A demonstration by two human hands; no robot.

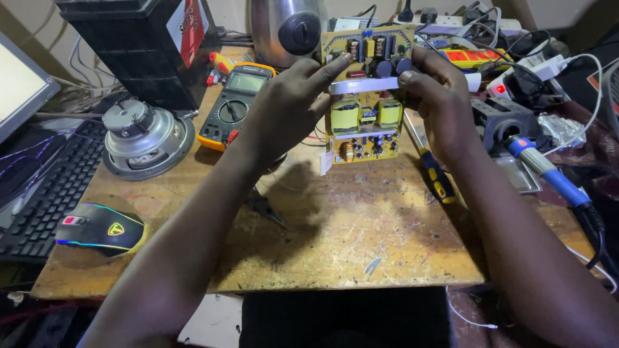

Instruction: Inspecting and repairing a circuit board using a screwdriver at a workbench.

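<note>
Head view: a person holds a yellow circuit board (366,96) upright above a worn wooden workbench (335,245), component side toward the camera.
Left hand (287,106): fingers closed on the board's left edge, the forefinger stretched along its upper part.
Right hand (438,96): fingers clamped on the board's right edge, thumb pressed beside the pale metal strip (364,85) that crosses the board.
Board position: lifted clear of the bench, between the two hands, in front of a shiny metal kettle (287,26).
Board parts: dark round capacitors (392,66) near the top, two yellow-taped transformers (364,115) in the middle, small parts along the bottom.
Step in hand: by the look of it, an inspection, the board held up and steady before the eyes rather than being worked on with a tool.
Next move calls for: a firm grip by the edges alone, so fingers keep off the components; any turn of the board needs both hands to move together.
To the left: an orange-edged multimeter (233,106) just beside the left wrist, a bare speaker driver (143,138), a lit mouse (100,231) and a black keyboard (48,193).
To the right: a screwdriver with a yellow and black handle (437,177) lying under the right wrist, and a blue-handled soldering iron (551,175).
Behind: a tangle of cables and a power strip (474,55).
</note>
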